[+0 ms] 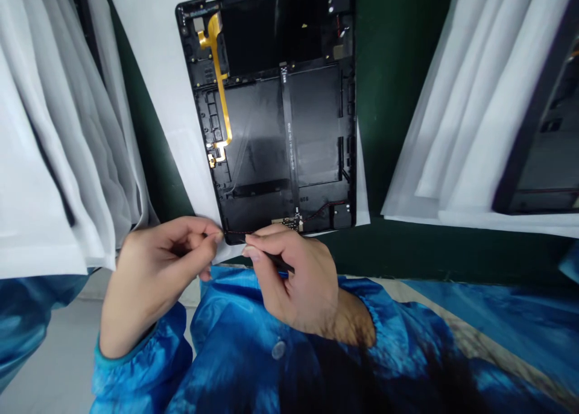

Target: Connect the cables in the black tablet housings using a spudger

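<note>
from my end of the feed i have the task's piece, an open black tablet shell (257, 125), spanning twelve o'clock with its inner side up. it lies on a white sheet (154, 70), probably to spare its outer face from the dark green tabletop (384, 100).

my left hand (158, 275) sits at seven o'clock, thumb and forefinger pressed together right at the shell's near left corner. i cannot tell whether they grip something fine there or only brace the corner; the place suggests steadying. my right hand (301, 281), at six o'clock, pinches a slim dark tool (281, 262) between thumb and forefinger, pencil-fashion, which looks right for fine control. its tip is too small for me to make out. between the two sets of fingertips a thin wire (240, 232) runs just inside the near edge, so both hands crowd that strip.

right of the fingertips, partly behind the right hand, is a small circuit board (292, 222). red and dark leads (323, 210) link it towards a black box (340, 215) in the shell's five o'clock corner. an orange flex cable (222, 100) follows the shell's ten o'clock side, and a printed dark ribbon (289, 131) runs down its middle, both lying flat, likely to keep the interior low.

at nine o'clock stand layered white sheets (45, 161); at three, more white layers (470, 100) lie beside another dark shell (538, 161), seemingly as padding.
</note>
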{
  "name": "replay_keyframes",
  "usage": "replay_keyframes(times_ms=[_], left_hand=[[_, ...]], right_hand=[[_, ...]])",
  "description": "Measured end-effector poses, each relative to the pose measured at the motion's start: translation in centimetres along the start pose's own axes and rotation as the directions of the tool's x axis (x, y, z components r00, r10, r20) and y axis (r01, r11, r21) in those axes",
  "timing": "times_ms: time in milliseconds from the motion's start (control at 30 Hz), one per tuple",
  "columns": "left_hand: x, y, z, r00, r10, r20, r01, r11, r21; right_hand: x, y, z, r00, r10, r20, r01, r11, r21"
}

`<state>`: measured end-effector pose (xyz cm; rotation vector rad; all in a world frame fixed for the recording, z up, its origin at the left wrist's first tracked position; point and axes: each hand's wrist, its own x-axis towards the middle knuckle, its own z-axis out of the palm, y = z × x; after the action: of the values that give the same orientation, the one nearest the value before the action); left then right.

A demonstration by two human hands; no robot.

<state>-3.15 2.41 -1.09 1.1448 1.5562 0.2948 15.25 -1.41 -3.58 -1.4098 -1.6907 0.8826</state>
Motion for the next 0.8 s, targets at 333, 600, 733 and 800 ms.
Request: replay_keyframes(times_ms=[333, 600, 733, 800], left_hand=[[-0.07, -0.23, -0.13, 1.0, -0.02, 0.017, 0.02, 1.0, -0.008], [-0.16, -0.07, -0.23, 0.999, -0.018, 0.03, 0.017, 0.999, 0.028], [-0.14, 0.05, -0.27, 0.999, -0.021, 0.042, 0.02, 0.999, 0.027], [-0.11, 0.03, -0.2, 0.999, -0.022, 0.039, 0.02, 0.999, 0.038]], right_hand=[[-0.02, 0.09, 0.11, 1.0, -0.029, -0.006, 0.029, 0.999, -0.038], [0.25, 0.39, -0.13, 0.996, -0.08, 0.041, 0.081, 0.996, -0.02], [0.33, 0.47, -0.2, 0.995, -0.091, 0.043, 0.09, 0.996, 0.011], [0.26, 0.48, -0.2, 0.994, -0.104, 0.034, 0.104, 0.995, 0.011]])
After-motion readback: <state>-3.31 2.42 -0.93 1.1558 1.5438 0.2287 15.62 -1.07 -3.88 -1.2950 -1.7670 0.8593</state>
